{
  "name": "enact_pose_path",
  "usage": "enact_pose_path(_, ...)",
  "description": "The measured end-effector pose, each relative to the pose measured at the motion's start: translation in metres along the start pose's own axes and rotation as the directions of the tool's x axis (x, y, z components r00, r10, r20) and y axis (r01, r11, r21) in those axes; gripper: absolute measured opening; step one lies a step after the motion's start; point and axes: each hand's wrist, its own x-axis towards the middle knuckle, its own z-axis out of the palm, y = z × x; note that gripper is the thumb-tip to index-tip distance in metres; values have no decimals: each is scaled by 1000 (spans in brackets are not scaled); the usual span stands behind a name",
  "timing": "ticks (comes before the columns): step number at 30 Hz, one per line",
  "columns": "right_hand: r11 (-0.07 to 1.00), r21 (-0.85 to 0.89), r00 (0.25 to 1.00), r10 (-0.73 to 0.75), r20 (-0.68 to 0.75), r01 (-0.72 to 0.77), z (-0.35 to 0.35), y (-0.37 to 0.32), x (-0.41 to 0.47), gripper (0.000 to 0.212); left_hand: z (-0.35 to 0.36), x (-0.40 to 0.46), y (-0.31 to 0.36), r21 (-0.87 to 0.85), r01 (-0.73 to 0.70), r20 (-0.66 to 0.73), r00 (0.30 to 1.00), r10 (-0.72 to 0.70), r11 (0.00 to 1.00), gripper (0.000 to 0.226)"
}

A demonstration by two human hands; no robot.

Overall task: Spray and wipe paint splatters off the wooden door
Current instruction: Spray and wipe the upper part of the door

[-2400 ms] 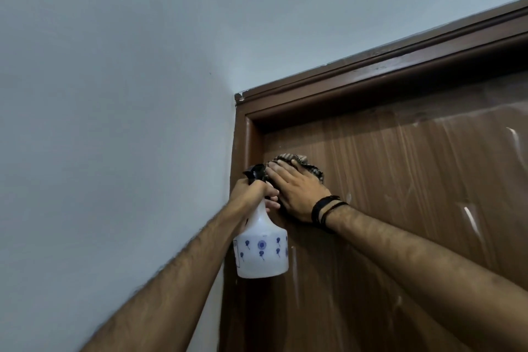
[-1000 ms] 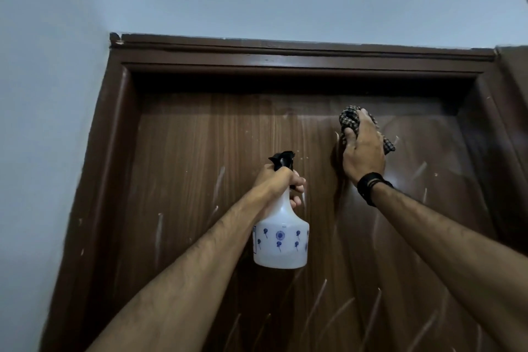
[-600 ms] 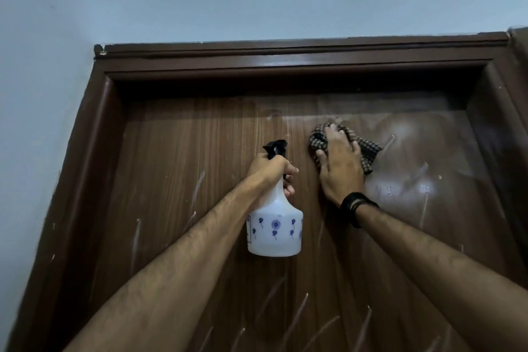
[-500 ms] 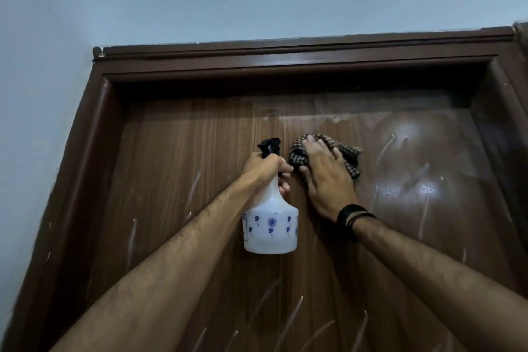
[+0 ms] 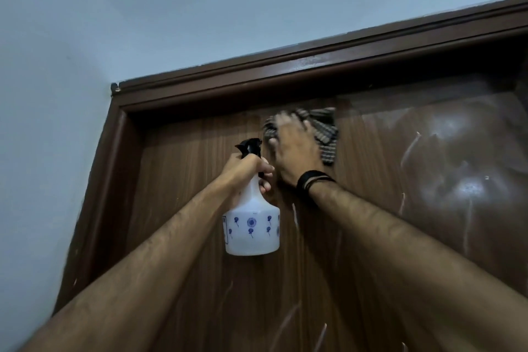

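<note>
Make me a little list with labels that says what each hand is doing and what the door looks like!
left hand: left hand grips the neck of the spray bottle, nozzle up
bottle look: white with small blue prints, black spray head
right hand: right hand presses a checked cloth flat against the door, fingers blurred
wrist: black bands on the right wrist
door: brown wooden door with pale paint streaks, mostly lower down and to the right
frame: dark door frame above, blue-grey wall around
</note>
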Motion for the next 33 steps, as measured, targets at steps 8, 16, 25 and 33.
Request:
enact_pose_path(8,950,-81,941,-281,188,300,-10,4,37,55,-28,9,-6,-25,11,-21,1000,-12,1000,11)
enact_pose_path(16,987,-150,995,44,-85,-57,-44,104,8,55,-12,14,1,-5,-31,116,993,31,1000,9)
enact_pose_path(25,992,-87,995,94,-29,-96,-28,48,0,53,-11,12,15,-35,-85,200,976,90,996,9)
enact_pose_path(33,949,-85,935,-279,218,303,-23,30,-8,57,-5,17,12,-162,-18,179,983,48,987,12)
